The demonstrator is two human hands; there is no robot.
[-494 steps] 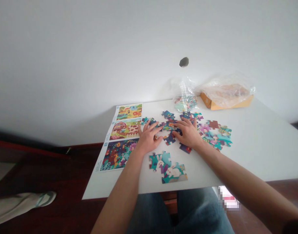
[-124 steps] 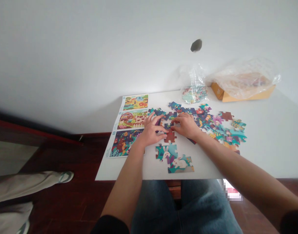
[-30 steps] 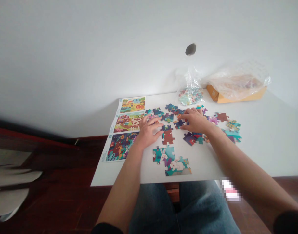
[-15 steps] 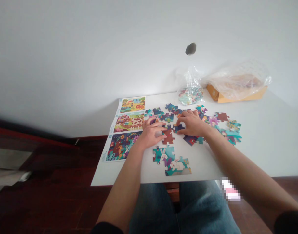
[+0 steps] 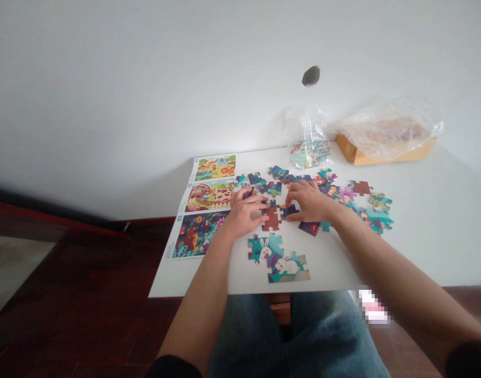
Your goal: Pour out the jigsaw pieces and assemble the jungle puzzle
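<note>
Reading this off the head camera. Clock centred between the hands, 12 at the far side of the table.

Left hand (image 5: 244, 214): fingers curled, tips down over a dark jigsaw piece (image 5: 248, 194). The hand hides too much to tell whether it pinches the piece or only rests on it. Right hand (image 5: 309, 203): fingers slightly spread, tips down on a navy jigsaw piece (image 5: 288, 211), which lies flat on the white tabletop (image 5: 433, 247), not lifted. That piece sits just beside a brown jigsaw piece (image 5: 270, 219), between the hands.

Rabbit-picture pieces (image 5: 278, 260) lie at 6, near the table edge. Printed picture sheet (image 5: 204, 202) at 9, loose pieces (image 5: 376, 218) at 3, clear plastic bag (image 5: 309, 139) at 12, bagged cardboard tray (image 5: 385, 142) at 1.

Risks: pressure on one edge could shove the neighbouring pieces out of line. The right forearm could drag the pieces at 3. A careless wrist could push the rabbit pieces off the edge.
</note>
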